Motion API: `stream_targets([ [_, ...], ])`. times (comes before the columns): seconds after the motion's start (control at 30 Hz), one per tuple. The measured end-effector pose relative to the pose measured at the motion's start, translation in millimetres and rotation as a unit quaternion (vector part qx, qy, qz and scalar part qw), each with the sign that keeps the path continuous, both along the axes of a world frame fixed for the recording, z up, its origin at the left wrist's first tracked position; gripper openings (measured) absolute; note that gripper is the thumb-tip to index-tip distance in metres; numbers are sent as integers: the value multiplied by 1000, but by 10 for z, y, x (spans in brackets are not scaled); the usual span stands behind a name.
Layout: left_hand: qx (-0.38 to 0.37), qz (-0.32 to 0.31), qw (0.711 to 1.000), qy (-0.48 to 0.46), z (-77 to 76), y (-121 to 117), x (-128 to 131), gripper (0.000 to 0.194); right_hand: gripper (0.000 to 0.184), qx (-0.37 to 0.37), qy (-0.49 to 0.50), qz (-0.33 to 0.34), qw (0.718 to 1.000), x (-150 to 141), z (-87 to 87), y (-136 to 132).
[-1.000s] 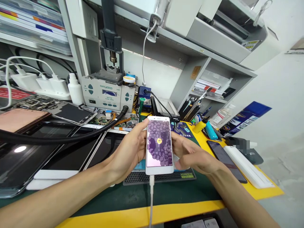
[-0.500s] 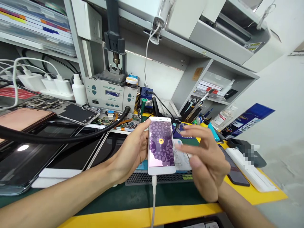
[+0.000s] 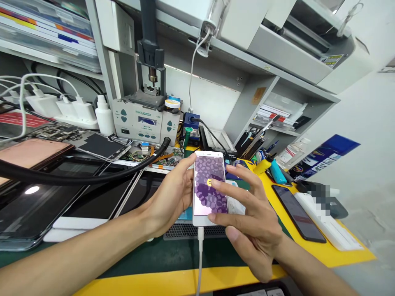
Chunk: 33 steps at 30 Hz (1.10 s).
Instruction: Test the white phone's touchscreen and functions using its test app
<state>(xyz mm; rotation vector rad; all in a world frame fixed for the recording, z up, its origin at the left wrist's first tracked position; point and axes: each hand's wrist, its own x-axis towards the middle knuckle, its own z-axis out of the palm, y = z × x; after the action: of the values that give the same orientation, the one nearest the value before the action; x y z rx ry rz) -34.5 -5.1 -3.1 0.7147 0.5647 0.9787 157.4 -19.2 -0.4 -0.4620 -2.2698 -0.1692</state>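
A white smartphone (image 3: pixel 206 196) with a lit purple patterned screen is held upright above the bench, a white cable (image 3: pixel 199 259) plugged into its bottom end. My left hand (image 3: pixel 168 197) grips its left edge, fingers wrapped behind. My right hand (image 3: pixel 250 222) is in front of the phone with fingers spread, and one fingertip touches the yellow dot in the middle of the screen.
A hot-air rework station (image 3: pixel 144 119) stands at the back with its black hose (image 3: pixel 61 176) across several glass panels and tablets at left. A dark phone (image 3: pixel 298 213) and a white strip (image 3: pixel 328 224) lie on the yellow mat at right. Tools stand in a holder (image 3: pixel 251 142).
My right hand left the phone's right edge, swung out in front of it, and now has a fingertip on the screen. The left hand keeps its hold.
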Motion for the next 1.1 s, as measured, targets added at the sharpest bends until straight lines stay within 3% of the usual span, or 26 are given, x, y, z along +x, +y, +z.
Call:
stream_targets([
  [1.1, 3, -1, 1000, 7, 2, -3, 4, 63, 30, 0, 44, -36, 998, -17, -20, 1],
])
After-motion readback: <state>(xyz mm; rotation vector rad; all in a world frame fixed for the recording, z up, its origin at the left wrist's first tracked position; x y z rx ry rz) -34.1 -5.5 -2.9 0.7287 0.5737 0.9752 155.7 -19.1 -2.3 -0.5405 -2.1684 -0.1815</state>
